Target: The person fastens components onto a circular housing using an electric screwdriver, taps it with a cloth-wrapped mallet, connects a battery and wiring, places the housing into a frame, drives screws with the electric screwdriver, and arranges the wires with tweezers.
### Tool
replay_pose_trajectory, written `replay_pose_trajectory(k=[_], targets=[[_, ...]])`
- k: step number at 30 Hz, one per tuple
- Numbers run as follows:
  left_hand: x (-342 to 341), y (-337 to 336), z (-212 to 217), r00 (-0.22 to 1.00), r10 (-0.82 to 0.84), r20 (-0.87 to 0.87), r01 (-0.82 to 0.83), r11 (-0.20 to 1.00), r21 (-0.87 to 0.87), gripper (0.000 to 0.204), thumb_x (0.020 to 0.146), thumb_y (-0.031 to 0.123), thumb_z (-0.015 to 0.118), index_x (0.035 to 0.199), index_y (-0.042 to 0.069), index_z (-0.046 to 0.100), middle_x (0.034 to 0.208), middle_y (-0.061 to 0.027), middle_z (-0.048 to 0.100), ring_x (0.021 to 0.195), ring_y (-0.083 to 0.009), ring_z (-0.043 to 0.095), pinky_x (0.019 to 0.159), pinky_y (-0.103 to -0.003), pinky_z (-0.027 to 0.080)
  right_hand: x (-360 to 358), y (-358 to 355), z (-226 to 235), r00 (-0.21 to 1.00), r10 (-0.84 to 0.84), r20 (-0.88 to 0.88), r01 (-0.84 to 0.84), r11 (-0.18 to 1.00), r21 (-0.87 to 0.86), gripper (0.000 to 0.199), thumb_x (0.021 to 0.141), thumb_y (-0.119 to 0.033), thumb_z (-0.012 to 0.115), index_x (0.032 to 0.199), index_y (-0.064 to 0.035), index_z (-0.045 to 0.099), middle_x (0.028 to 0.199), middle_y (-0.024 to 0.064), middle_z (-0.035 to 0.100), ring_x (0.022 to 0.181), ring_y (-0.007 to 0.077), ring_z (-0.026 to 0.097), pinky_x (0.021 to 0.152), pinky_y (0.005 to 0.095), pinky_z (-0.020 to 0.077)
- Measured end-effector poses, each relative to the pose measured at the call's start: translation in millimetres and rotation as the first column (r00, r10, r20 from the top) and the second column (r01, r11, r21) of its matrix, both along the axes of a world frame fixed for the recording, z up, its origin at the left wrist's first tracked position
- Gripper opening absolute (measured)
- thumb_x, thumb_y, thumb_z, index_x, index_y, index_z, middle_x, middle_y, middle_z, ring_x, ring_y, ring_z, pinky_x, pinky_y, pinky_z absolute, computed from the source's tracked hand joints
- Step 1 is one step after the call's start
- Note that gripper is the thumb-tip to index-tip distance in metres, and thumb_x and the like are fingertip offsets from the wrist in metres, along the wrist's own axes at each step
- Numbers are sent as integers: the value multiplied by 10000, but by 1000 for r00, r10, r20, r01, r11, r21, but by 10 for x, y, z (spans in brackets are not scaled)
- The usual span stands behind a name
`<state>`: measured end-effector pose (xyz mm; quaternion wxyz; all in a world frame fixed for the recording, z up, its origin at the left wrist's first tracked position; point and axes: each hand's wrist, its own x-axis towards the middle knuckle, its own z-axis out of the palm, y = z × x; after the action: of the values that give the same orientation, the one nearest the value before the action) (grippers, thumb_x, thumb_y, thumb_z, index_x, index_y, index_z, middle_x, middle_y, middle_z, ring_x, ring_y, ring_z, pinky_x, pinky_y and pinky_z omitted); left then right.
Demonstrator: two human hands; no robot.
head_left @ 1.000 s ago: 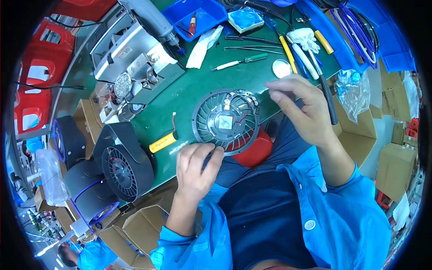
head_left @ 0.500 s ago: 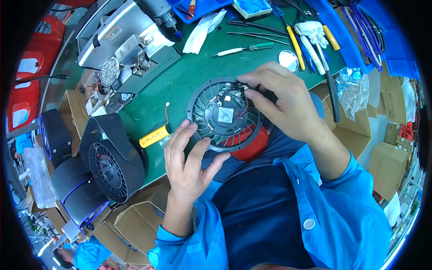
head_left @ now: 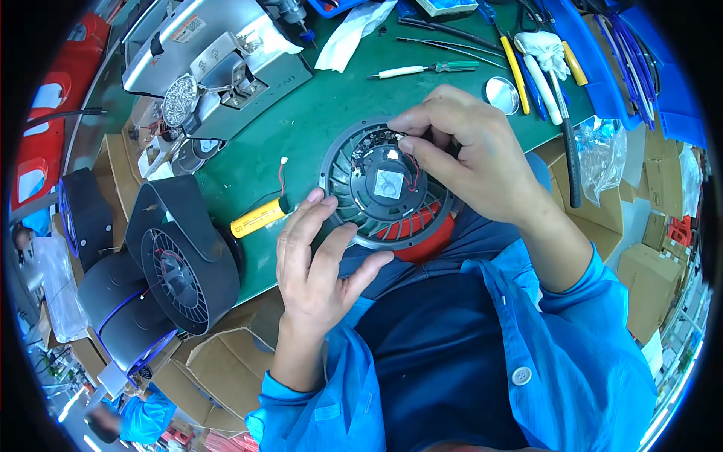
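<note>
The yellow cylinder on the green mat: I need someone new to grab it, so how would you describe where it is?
On the green mat, look just left of the round grey fan that both hands work on. The yellow cylinder lies there near the mat's front edge, beside the left hand. It alone has thin red and white wires trailing from its black end.

Round grey fan (head_left: pixel 384 188) lies flat at the green table's (head_left: pixel 301 120) near edge

Green bench (head_left: pixel 316 113): round fan (head_left: pixel 384 188), yellow battery (head_left: pixel 258 217), screwdriver (head_left: pixel 422 69), white cloth (head_left: pixel 348 34), small metal lid (head_left: pixel 501 94), grey machine (head_left: pixel 218 64).
</note>
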<state>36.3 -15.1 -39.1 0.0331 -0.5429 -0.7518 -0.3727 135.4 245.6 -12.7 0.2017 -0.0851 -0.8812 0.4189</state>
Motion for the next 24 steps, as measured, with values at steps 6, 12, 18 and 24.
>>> replay_pose_trajectory(k=[6, 12, 18, 24], targets=[[-10, 12, 38, 1000, 4, 24, -3, 1000, -11, 628, 709, 309, 1034, 1153, -3, 719, 1404, -223, 664, 1350, -449, 662, 1106, -541, 572, -47, 21, -39, 993, 78, -84, -57, 972, 227, 184, 907, -23, 821, 1088, -14, 794, 931, 104, 656, 834, 273, 668, 744, 392, 535], [-34, 76, 157, 993, 62, 100, -58, 997, -44, 572, 772, 194, 1005, 1244, 2, 745, 1415, -207, 661, 1303, -395, 683, 1065, -470, 581, -15, 1, -21, 994, 80, -72, -60, 967, 249, 184, 872, -29, 839, 1051, -27, 797, 952, 108, 667, 886, 322, 672, 780, 432, 542], [-62, 267, 185, 985, 139, 105, -129, 986, -102, 508, 817, 85, 948, 1295, 39, 782, 1384, -183, 660, 1170, -331, 687, 953, -415, 574, 18, -48, -37, 998, 49, -42, -38, 970, 240, 118, 872, -61, 834, 976, -31, 786, 962, 106, 657, 911, 322, 658, 788, 448, 545], [-103, 319, 203, 979, 165, 117, -153, 982, -107, 437, 830, 33, 920, 1253, 65, 813, 1356, -167, 662, 1058, -284, 667, 793, -363, 546, 36, -9, -20, 994, 93, -53, -76, 962, 260, 167, 867, -55, 842, 1028, -38, 801, 982, 103, 649, 927, 306, 621, 801, 431, 524]])
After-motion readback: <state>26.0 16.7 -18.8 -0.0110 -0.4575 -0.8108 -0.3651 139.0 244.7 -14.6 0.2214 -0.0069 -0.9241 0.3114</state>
